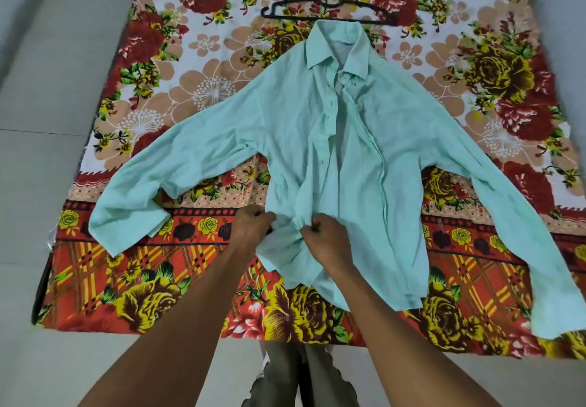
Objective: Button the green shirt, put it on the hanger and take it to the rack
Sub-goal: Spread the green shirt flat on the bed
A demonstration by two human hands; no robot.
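Note:
The light green shirt (pixel 355 140) lies front up on the floral bedsheet, sleeves spread wide and collar pointing away from me. Its front hangs unbuttoned, with the two plackets lying loosely over each other down the middle. My left hand (pixel 252 224) pinches the left front edge near the hem. My right hand (pixel 323 235) pinches the fabric right beside it, and the cloth bunches up between the two hands. A black plastic hanger (pixel 326 10) lies flat on the sheet just beyond the collar.
The floral bedsheet (pixel 158 96) covers a bed whose near edge runs just in front of my legs. Pale tiled floor (pixel 47 73) shows along the left side and below the bed edge. No rack is in view.

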